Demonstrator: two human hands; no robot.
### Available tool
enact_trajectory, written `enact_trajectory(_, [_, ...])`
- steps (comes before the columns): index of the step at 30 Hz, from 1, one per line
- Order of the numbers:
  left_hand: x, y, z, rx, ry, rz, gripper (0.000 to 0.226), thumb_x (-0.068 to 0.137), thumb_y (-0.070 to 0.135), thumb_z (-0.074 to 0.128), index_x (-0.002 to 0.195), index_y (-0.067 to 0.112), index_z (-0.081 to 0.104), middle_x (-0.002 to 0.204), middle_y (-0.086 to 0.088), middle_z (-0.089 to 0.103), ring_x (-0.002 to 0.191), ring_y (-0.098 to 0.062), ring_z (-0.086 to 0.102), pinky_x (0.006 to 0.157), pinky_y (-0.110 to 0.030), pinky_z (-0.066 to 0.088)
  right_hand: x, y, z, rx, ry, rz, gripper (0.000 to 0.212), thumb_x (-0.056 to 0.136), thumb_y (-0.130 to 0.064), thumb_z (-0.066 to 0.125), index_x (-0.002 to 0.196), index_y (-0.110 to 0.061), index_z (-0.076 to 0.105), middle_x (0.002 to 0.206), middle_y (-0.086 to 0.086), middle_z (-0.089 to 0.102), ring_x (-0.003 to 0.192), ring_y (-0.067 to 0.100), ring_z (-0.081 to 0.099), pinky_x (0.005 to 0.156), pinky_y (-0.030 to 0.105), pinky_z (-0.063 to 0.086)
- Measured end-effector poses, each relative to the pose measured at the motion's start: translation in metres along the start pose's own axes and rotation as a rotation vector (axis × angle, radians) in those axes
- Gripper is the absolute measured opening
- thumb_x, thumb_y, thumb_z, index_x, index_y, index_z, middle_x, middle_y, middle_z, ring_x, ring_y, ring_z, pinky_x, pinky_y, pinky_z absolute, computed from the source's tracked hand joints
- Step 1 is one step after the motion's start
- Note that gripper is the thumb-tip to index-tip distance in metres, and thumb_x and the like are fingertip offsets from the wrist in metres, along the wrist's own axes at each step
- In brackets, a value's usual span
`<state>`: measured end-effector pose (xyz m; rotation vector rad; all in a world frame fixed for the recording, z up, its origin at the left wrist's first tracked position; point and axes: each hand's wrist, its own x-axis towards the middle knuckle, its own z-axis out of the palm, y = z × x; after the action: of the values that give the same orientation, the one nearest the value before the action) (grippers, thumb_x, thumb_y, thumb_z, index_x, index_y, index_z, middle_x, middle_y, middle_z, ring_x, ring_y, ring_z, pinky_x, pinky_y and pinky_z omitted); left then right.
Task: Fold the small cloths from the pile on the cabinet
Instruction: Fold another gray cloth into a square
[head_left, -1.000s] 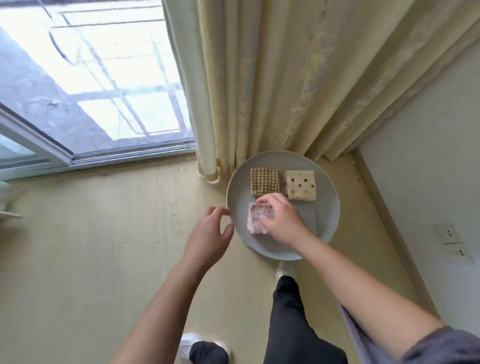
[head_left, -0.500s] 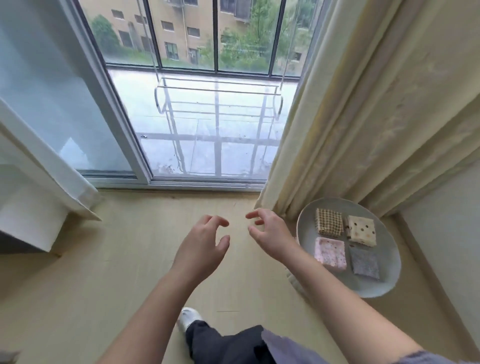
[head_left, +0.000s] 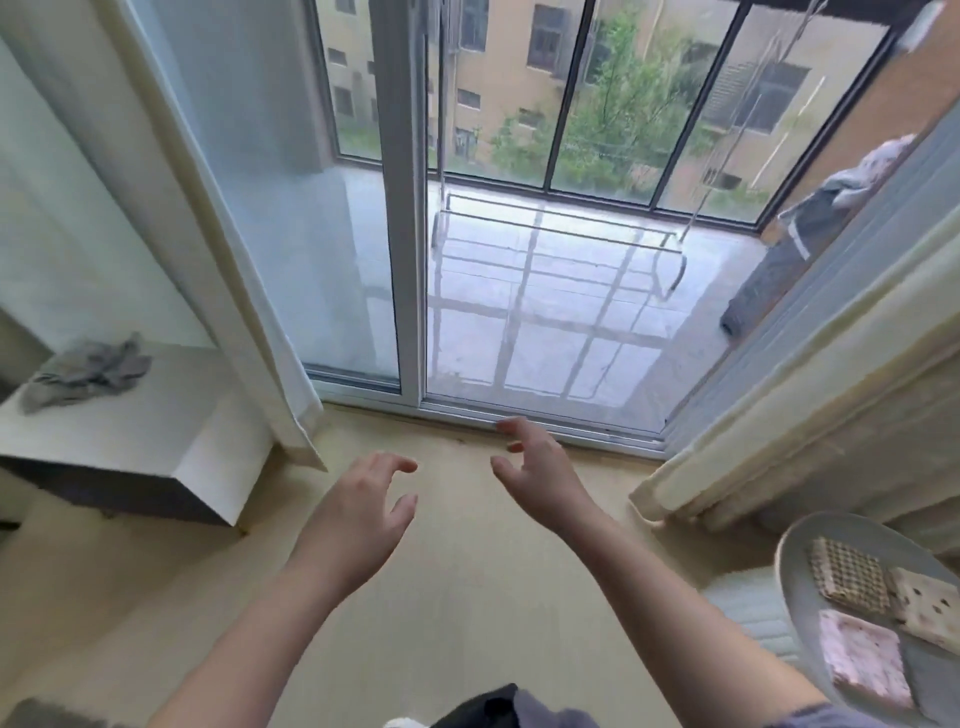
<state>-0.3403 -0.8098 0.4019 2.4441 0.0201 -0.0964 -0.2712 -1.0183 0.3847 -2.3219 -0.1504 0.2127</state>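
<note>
Shifted left of plate (head_left: 797, 597): left hand (head_left: 358, 512), right hand (head_left: 540, 478), fingers (head_left: 395, 463) loosely spread, empty. Pile (head_left: 88, 371) farther left, presumably next.

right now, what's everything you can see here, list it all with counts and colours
cloth pile: one, grey, crumpled on the cabinet
cabinet: one, white top, far left
plate: one, pale grey, lower right
checked cloth: one, brown, folded, on the plate
dotted cloth: one, cream, folded, on the plate
pink cloth: one, folded, on the plate
grey cloth: one, folded, on the plate at the frame edge
white curtain: one, left
cream curtain: one, right
glass door: one, white frame, centre
drying rack: one, metal, beyond the glass
hands: two, bare, centre foreground; left hand, right hand, both empty
</note>
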Motion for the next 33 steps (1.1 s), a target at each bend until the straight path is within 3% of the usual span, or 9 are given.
enact_trajectory(9, [0.068, -0.148, -0.118, -0.112, -0.014, 0.027, 0.02, 0.093, 0.021, 0.059, 0.113, 0.024, 0.059, 0.113, 0.012, 0.054, 0.103, -0.01, 0.056, 0.089, -0.034, 0.048, 0.085, -0.121, 0.134, 0.059, 0.082, 0.022, 0.038, 0.089, -0.012, 0.059, 0.126, -0.019, 0.056, 0.124, -0.004, 0.059, 0.103, 0.013, 0.059, 0.091, 0.028, 0.047])
enact_trajectory(13, [0.09, -0.214, -0.179, -0.113, -0.073, 0.062, 0.019, 0.095, 0.022, 0.056, 0.113, 0.023, 0.058, 0.112, 0.013, 0.054, 0.103, -0.009, 0.055, 0.089, -0.032, 0.046, 0.106, -0.177, 0.197, 0.092, 0.124, 0.092, 0.036, 0.089, -0.011, 0.059, 0.124, -0.021, 0.057, 0.123, -0.005, 0.06, 0.099, 0.01, 0.06, 0.084, 0.021, 0.046])
enact_trajectory(20, [0.156, -0.338, -0.245, -0.133, -0.072, -0.051, 0.013, 0.094, 0.018, 0.057, 0.105, 0.016, 0.063, 0.104, 0.004, 0.056, 0.092, -0.016, 0.058, 0.077, -0.025, 0.039, 0.175, -0.258, 0.291, 0.077, 0.105, 0.144, 0.035, 0.089, -0.011, 0.059, 0.123, -0.018, 0.057, 0.121, -0.001, 0.061, 0.1, 0.015, 0.061, 0.088, 0.028, 0.049])
enact_trajectory(26, [0.218, -0.452, -0.287, -0.139, -0.079, -0.226, 0.014, 0.095, 0.02, 0.055, 0.106, 0.017, 0.062, 0.108, 0.0, 0.058, 0.097, -0.018, 0.057, 0.082, -0.03, 0.045, 0.273, -0.298, 0.373, 0.031, -0.012, 0.184, 0.035, 0.09, -0.012, 0.058, 0.124, -0.014, 0.058, 0.122, -0.001, 0.061, 0.1, 0.015, 0.061, 0.082, 0.02, 0.041])
enact_trajectory(33, [0.269, -0.584, -0.338, -0.094, -0.123, -0.441, 0.016, 0.097, 0.019, 0.053, 0.109, 0.013, 0.062, 0.11, -0.005, 0.064, 0.095, -0.02, 0.059, 0.08, -0.029, 0.044, 0.386, -0.358, 0.496, -0.002, -0.265, 0.218, 0.036, 0.089, -0.014, 0.056, 0.125, -0.016, 0.058, 0.119, 0.001, 0.061, 0.097, 0.016, 0.06, 0.091, 0.031, 0.049])
